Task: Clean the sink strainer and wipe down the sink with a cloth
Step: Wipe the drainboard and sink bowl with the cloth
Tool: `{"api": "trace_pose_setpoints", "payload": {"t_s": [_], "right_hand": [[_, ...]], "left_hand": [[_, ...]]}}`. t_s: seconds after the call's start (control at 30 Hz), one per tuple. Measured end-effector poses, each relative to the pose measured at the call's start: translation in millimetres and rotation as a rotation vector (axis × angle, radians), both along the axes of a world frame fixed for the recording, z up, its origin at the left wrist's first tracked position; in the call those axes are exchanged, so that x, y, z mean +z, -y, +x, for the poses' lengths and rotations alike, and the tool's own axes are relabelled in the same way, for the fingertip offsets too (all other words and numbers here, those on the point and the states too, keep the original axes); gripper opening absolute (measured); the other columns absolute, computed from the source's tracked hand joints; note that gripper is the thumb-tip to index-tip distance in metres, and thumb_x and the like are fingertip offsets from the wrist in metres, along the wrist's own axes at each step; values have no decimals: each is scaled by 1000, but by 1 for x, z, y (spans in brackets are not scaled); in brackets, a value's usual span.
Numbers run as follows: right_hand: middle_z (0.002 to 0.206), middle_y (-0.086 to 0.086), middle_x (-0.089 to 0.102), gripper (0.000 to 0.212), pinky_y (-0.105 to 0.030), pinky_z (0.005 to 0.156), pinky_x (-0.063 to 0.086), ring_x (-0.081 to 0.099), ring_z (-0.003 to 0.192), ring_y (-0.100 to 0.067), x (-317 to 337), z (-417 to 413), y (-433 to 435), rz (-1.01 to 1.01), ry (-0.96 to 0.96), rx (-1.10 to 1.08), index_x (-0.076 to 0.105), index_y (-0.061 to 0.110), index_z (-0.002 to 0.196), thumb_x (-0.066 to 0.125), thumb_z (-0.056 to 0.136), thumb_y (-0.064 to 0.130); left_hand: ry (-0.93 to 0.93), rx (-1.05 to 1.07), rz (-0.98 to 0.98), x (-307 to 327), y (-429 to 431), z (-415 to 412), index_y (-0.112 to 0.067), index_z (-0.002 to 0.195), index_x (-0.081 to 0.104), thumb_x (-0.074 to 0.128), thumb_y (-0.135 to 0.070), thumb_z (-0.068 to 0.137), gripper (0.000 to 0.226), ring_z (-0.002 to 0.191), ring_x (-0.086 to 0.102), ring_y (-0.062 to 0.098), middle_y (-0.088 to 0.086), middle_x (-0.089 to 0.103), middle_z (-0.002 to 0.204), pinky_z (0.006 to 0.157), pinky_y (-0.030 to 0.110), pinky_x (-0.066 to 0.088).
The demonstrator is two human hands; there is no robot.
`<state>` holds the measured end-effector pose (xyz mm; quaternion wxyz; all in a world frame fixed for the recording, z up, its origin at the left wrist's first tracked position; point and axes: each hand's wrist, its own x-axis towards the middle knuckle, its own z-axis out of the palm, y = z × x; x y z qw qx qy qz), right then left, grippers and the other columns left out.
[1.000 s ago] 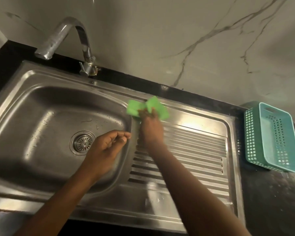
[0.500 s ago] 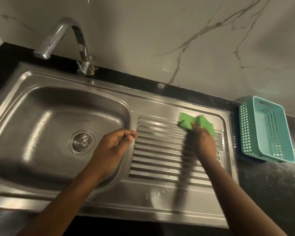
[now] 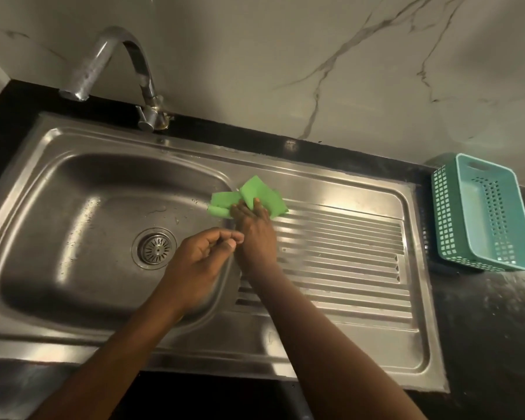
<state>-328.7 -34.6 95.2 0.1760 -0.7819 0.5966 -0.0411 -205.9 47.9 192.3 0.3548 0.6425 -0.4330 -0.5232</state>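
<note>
Cloth (image 3: 249,197), green and crumpled, is lying on the steel ledge btwn the basin and the ribbed draining board (image 3: 340,253), at the far end near the back rim of the sink (image 3: 73,140). Half a sec ago it was over at the board's far right corner, near the basket; a sec ago it was about where it is now, so it's going back and forth. Right hand (image 3: 253,225) is pressing down on the cloth w/ fingers spread flat, not gripping it. Left hand (image 3: 203,256) is hovering at the basin's right edge, loosely curled, thumb touching fingertips, holding nothing; it's barely shifted. Strainer (image 3: 155,248) is sitting in the drain, left of the left hand. Teal basket (image 3: 485,213) is standing right of the sink on the dark counter (image 3: 482,328). Tap (image 3: 115,65) is arching over the back rim.
</note>
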Motion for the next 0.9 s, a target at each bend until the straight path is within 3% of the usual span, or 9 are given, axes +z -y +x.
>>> {"api": "trace_pose_setpoints", "payload": {"t_s": [0.13,0.3,0.4,0.47,0.57,0.63,0.7,0.83,0.9], "right_hand": [[161,1,48,63,-40,117,40,33,155,-28,5,-44,-1,-4,28,90,49,21,155,61,94,12],[151,-3,59,56,-47,106,53,51,143,-31,7,-153,-12,-32,-52,-188,56,25,148,61,94,11],[124,-14,73,40,-47,82,60,69,108,-37,15,-231,-20,-32,-116,-422,64,25,135,61,98,14],[101,-15,74,23,-46,71,58,68,87,-38,18,-244,-20,-61,-127,-539,69,21,120,59,99,17],[96,-21,72,18,-51,77,54,62,88,-40,8,-198,-11,-111,-94,-662,70,7,103,53,97,6],[103,-21,72,25,-47,89,49,59,94,-35,4,-144,-5,-92,-86,-591,69,8,110,46,99,6],[110,-19,75,30,-45,99,45,60,111,-37,1,-82,-7,-65,-113,-372,67,11,120,48,97,10],[113,-8,74,26,-43,85,49,58,110,-36,8,-7,-8,-155,-130,-88,66,14,116,58,91,18],[126,-6,71,35,-44,91,48,56,116,-34,8,-22,-6,-151,-139,36,63,15,128,57,93,22]], "left_hand": [[-8,17,-36,4,3,-3,-11,117,76,57,-9,105,23,107,72,0,-3,79,115,100,25,55],[-4,-10,-16,3,0,-2,-12,118,76,57,-10,105,23,112,73,7,-3,79,116,108,38,55],[-5,-11,3,1,-4,0,-16,117,77,57,-12,105,24,112,73,7,-5,80,115,109,42,55],[-4,-7,11,-1,-7,3,-17,116,78,58,-13,105,23,111,73,7,-5,80,114,109,43,55],[-9,-5,17,-3,-10,3,-16,116,78,58,-12,105,23,111,73,8,-4,81,114,109,43,55],[3,-13,17,-5,-11,1,-13,116,78,58,-10,105,23,112,73,11,-2,81,113,109,44,55],[1,-20,17,-5,-10,-2,-12,115,77,57,-9,105,23,110,74,10,-1,80,113,108,42,55],[12,-5,-19,2,-9,-6,-14,116,77,56,-11,105,24,106,73,2,-4,79,113,102,33,56],[10,1,-37,5,-6,-7,-15,116,76,56,-11,105,24,106,73,2,-4,79,113,99,31,56]]}}
